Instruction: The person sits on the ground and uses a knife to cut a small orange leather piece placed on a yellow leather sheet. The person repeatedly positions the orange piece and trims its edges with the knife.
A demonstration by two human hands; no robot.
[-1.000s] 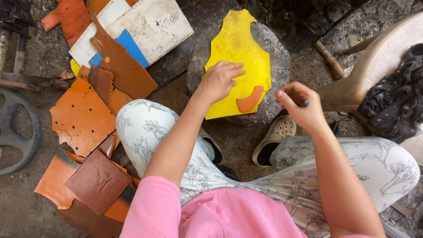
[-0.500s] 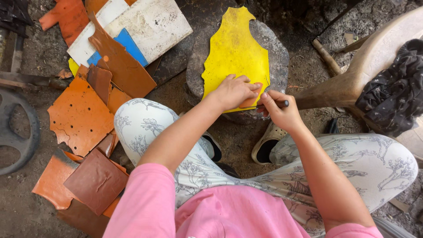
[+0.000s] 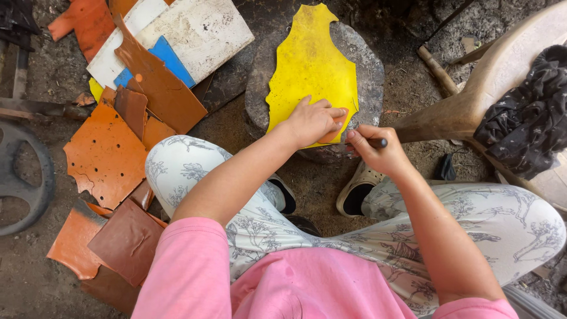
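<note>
Left hand (image 3: pixel 312 121) lies flat and open, fingers spread, pressing down on the lower part of a yellow leather sheet (image 3: pixel 310 65) and on a small orange leather piece (image 3: pixel 338 125) that peeks out under the fingertips. Right hand (image 3: pixel 378 152) is closed around a thin dark tool (image 3: pixel 373 142), gripped like a pen, its tip held just beside the orange piece at the sheet's lower right edge. The yellow sheet is draped over a round grey stone block (image 3: pixel 367 71), its ragged top edge hanging past the far side of the stone while bare stone shows along the right rim.

To the left, on the dirt floor (image 3: pixel 35 283), a loose heap of leather offcuts spreads out: an orange sheet punched with holes (image 3: pixel 103 156), a brown square piece (image 3: pixel 127 239) nearer the knee, a long brown strip (image 3: pixel 162 94) lying across a blue scrap (image 3: pixel 171 59), and a dirty white board (image 3: pixel 201 29) above them. A dark metal wheel (image 3: pixel 23 177) sits at the far left edge. On the right, a pale wooden stool (image 3: pixel 472 100) stands just beside the stone, with a dark patterned cloth (image 3: pixel 525 118) slung over it. Open floor remains only in the narrow gaps around the stone and between the person's feet.
</note>
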